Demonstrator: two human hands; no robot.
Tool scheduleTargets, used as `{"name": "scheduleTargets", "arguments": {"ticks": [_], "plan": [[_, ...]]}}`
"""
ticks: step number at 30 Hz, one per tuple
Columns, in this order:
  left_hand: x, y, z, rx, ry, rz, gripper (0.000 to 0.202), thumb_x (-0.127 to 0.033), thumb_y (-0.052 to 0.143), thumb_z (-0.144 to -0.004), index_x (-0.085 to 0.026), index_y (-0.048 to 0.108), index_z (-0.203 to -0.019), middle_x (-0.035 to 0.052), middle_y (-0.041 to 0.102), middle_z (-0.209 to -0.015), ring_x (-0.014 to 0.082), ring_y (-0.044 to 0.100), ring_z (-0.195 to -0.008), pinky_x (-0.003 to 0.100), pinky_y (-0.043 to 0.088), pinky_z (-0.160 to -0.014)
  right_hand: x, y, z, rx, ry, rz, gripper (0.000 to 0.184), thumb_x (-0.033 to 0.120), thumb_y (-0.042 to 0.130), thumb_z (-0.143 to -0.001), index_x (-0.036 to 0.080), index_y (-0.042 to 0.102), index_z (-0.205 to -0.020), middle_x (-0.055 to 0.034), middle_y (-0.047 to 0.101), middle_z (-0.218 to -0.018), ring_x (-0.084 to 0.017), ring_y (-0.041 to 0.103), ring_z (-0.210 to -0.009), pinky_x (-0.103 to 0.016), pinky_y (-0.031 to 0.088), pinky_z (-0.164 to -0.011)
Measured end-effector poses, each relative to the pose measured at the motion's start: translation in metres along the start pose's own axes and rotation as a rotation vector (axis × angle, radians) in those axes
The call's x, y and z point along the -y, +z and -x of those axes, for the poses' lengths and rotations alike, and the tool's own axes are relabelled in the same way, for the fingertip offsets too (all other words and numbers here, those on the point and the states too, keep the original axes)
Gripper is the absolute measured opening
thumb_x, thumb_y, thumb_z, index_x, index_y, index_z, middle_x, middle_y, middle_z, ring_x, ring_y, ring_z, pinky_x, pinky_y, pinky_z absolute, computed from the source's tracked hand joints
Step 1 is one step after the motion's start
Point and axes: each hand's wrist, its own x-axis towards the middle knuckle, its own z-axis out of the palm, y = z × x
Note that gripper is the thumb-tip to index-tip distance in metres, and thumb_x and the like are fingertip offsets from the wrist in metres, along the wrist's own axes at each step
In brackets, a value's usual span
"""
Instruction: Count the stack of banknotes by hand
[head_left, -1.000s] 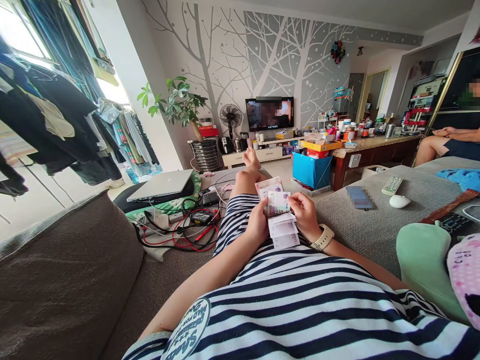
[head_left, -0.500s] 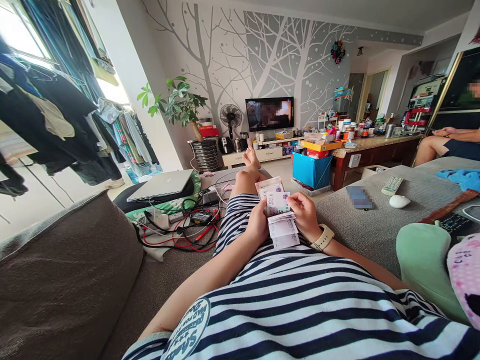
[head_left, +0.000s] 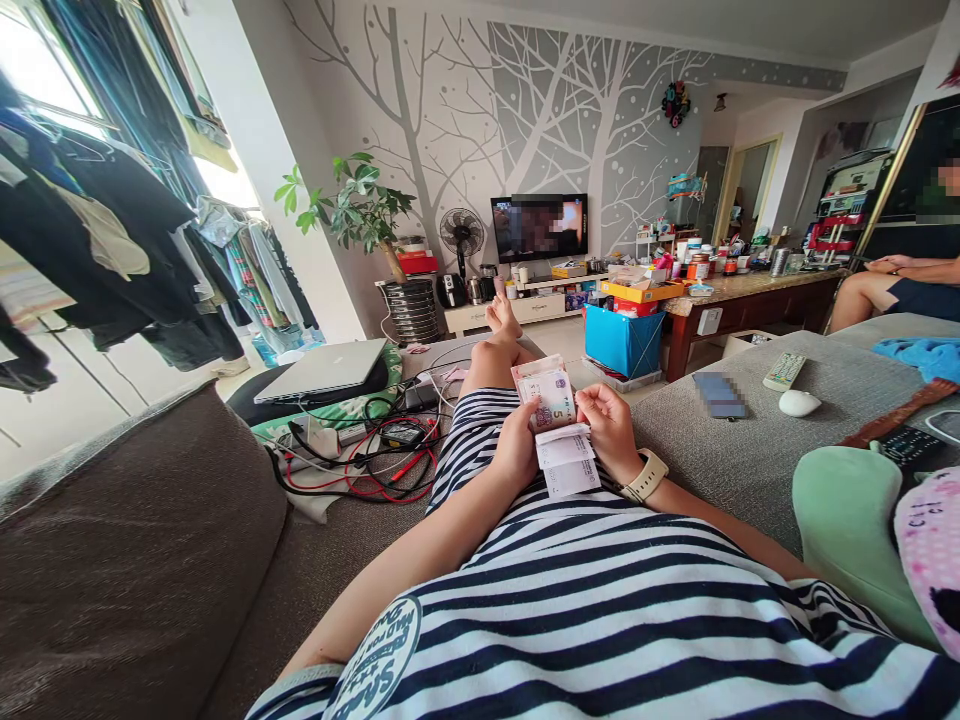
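Stack of pink-and-cream paper banknotes point(head_left: 551, 392), between the hands: the white slip lately across it was gone from there, leaving the printed 5 bared. White printed paper slips point(head_left: 573, 477) hung just below. Left hand point(head_left: 516, 447) gripped the stack's left edge, thumb uppermost; right hand point(head_left: 611, 430), fingers bent, pinched its right edge.

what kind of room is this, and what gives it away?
Most likely a home living room: a gray fabric sofa, a flat-screen TV against a tree-mural wall, and a potted plant.
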Motion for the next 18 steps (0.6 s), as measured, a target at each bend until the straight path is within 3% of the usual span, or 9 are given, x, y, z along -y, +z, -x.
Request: {"name": "scheduleTargets", "arguments": {"ticks": [5, 9, 15, 18], "plan": [[-0.0005, -0.0014, -0.0002, 0.025, 0.046, -0.049, 0.013, -0.016, 0.067, -0.083, -0.009, 0.076, -0.091, 0.0098, 0.079, -0.086, 0.0221, 0.074, -0.074, 0.033, 0.062, -0.082, -0.0065, -0.0002, -0.0025, -0.032, 0.014, 0.055, 0.047, 0.065, 0.070, -0.088, 0.021, 0.058, -0.079, -0.0021, 0.058, -0.072, -0.017, 0.052, -0.066, -0.031, 0.040, -0.062], [0.0002, 0.0000, -0.0008, 0.017, 0.063, -0.037, 0.012, -0.012, 0.068, -0.080, -0.010, 0.075, -0.090, 0.0080, 0.079, -0.085, 0.0188, 0.072, -0.069, 0.033, 0.062, -0.085, -0.0041, -0.0002, -0.0026, -0.011, 0.036, 0.061, 0.046, 0.062, 0.071, -0.087, 0.020, 0.057, -0.073, -0.0013, 0.057, -0.067, -0.016, 0.050, -0.064, -0.031, 0.038, -0.060], [0.0016, 0.0034, -0.0039, 0.014, 0.026, 0.024, 0.021, -0.019, 0.060, -0.095, -0.008, 0.078, -0.101, 0.0124, 0.081, -0.092, 0.0258, 0.079, -0.093, 0.038, 0.060, -0.101, -0.0015, -0.0008, -0.0029, -0.020, 0.017, 0.054, 0.045, 0.061, 0.071, -0.087, 0.020, 0.059, -0.073, -0.0014, 0.058, -0.067, -0.016, 0.051, -0.063, -0.030, 0.038, -0.060], [0.0021, 0.0048, -0.0061, -0.013, 0.014, 0.069, 0.025, -0.020, 0.056, -0.100, -0.008, 0.078, -0.104, 0.0129, 0.081, -0.096, 0.0261, 0.079, -0.096, 0.040, 0.058, -0.106, -0.0005, -0.0006, -0.0029, -0.017, 0.011, 0.039, 0.043, 0.060, 0.070, -0.088, 0.020, 0.060, -0.076, -0.0016, 0.059, -0.069, -0.016, 0.053, -0.064, -0.030, 0.039, -0.060]]}}
